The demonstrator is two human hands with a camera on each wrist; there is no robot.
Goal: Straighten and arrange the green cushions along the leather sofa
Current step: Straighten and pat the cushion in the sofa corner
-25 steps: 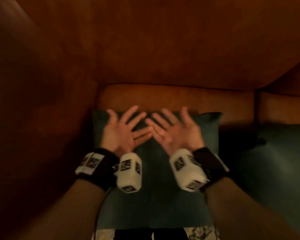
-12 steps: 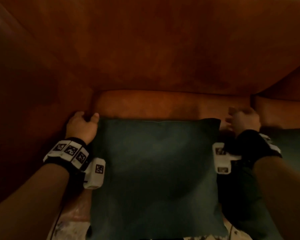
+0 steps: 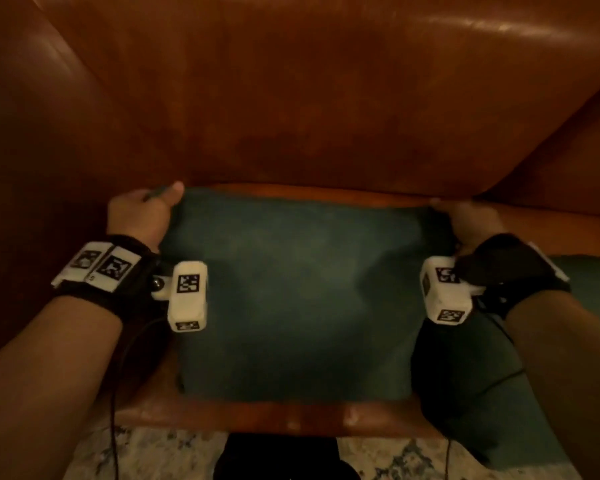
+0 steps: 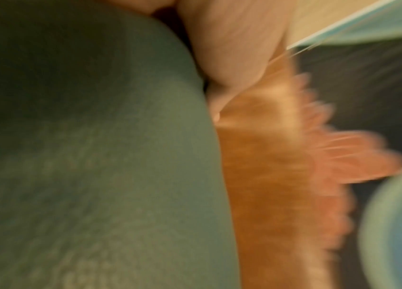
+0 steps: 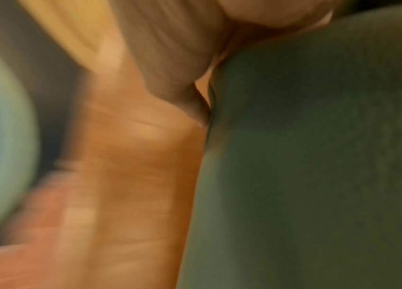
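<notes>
A dark green cushion point(image 3: 302, 289) lies on the seat of the brown leather sofa point(image 3: 291, 98), its far edge near the backrest. My left hand point(image 3: 146, 209) grips its far left corner, thumb over the top. My right hand point(image 3: 468, 220) holds the far right corner with curled fingers. The wrist views are blurred: the left one shows the green cushion point(image 4: 83, 156) beside my left hand point(image 4: 232, 45), the right one shows the cushion point(image 5: 318, 156) under my right hand point(image 5: 182, 39).
A second green cushion point(image 3: 596, 289) lies on the seat at the right. The sofa's front edge point(image 3: 257, 417) runs below the cushion, with a patterned rug point(image 3: 160, 455) beneath. The armrest point(image 3: 25, 150) rises on the left.
My hands left the middle of the cushion, went out to its far corners and took hold there. The cushion now sits further back toward the backrest.
</notes>
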